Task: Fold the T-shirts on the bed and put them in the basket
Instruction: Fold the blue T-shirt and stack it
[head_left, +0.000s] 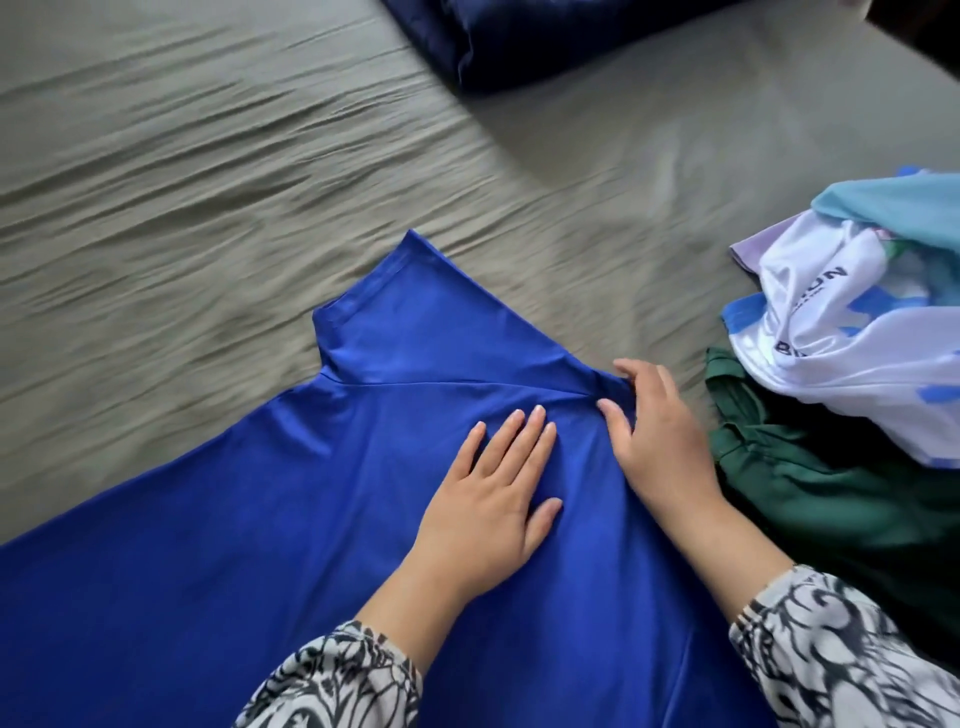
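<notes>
T-shirt (291, 519), blue, unlabelled: left hand (488, 499) presses flat, right hand (654, 441) pinches its edge.

shirts: perhaps 4 (260, 519) | hands: 2 (488, 499) | pillow: 1 (545, 36)

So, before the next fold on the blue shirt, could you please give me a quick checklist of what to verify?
1. Left hand lies flat on the blue T-shirt, pinning it: ok.
2. Right hand pinches the shirt's right edge, ready to fold: ok.
3. Shirt spread smooth: not ok, creases run between the hands.
4. Left sleeve laid out flat: ok.
5. Pile of unfolded shirts clear of the blue one: cannot tell, the green shirt lies close beside the right hand.
6. Basket within reach: cannot tell, not in view.
</notes>
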